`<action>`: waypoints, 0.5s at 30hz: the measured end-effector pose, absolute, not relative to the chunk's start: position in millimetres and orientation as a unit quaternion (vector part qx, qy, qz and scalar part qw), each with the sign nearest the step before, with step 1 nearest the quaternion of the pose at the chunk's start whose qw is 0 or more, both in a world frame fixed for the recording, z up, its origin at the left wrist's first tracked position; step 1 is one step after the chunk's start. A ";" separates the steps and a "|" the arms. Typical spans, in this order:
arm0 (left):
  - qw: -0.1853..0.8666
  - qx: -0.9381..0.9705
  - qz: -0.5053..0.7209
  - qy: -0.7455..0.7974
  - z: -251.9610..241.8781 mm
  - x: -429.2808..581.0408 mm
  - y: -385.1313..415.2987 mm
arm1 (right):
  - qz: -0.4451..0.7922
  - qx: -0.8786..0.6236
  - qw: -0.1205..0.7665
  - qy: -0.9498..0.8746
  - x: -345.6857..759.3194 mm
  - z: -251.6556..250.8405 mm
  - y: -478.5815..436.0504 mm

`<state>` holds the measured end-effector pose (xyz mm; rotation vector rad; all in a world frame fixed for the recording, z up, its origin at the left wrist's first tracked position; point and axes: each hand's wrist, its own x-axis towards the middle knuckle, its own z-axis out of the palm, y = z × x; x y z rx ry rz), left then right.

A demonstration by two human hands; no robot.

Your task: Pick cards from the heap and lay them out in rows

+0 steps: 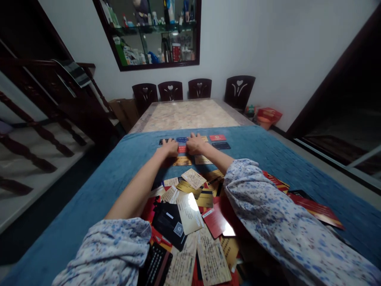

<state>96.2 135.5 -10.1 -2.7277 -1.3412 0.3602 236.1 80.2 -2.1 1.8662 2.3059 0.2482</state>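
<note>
Both my hands are at the far part of the blue cloth, over a small layout of cards. My left hand [169,148] has its fingers bent down at the left edge of a red card [182,149]. At that card's right edge is my right hand [195,144], its fingers curled and partly hiding the cards under them. Around them lie a dark card [163,141], a blue card [181,140], a gold card [182,161], a cream card [203,160], another red card [217,138] and a dark blue card [221,145]. The fingertips are partly hidden.
A loose heap of mixed cards [189,212] lies between my forearms, with more red cards [317,210] beyond my right sleeve. The blue cloth [119,174] covers the near part of the stone-topped table [184,115]. Dark chairs [200,88] stand at the far end.
</note>
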 end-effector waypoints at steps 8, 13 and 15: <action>0.068 -0.900 0.048 -0.428 3.2 82.2 132.2 | 0.133 0.597 0.033 0.791 256.0 12.9 37.2; 0.051 -0.928 -0.020 -0.368 17.4 67.9 105.8 | 0.115 0.595 0.028 0.795 280.4 15.8 6.5; 0.046 -0.937 -0.030 -0.344 21.3 62.4 89.6 | 0.110 0.589 0.021 0.800 289.7 15.9 -3.4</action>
